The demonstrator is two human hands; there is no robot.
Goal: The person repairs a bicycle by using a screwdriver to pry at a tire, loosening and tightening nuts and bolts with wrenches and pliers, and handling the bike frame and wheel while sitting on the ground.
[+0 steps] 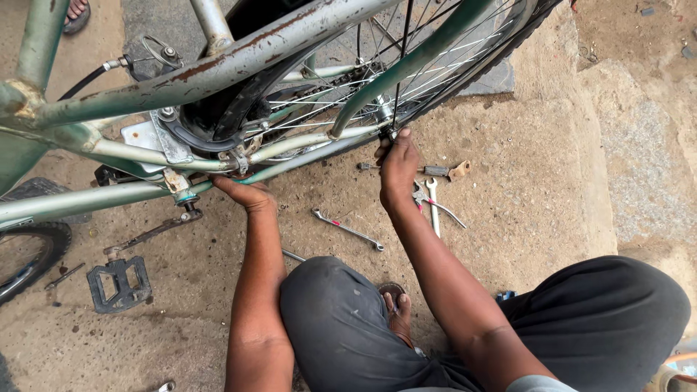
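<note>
We grip the green frame point(218, 174) with our left hand point(243, 194); our right hand point(398, 163) pinches a spoke point(399, 65) by the wheel point(435, 65).

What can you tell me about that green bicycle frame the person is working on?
The bicycle frame is pale green metal tubing, its paint chipped and rust-streaked. It fills the upper left of the view, standing over a concrete floor. The left hand grips a lower tube near the crank; the right hand holds the tube end by the rear wheel. A crank arm with a black pedal hangs below.
</note>
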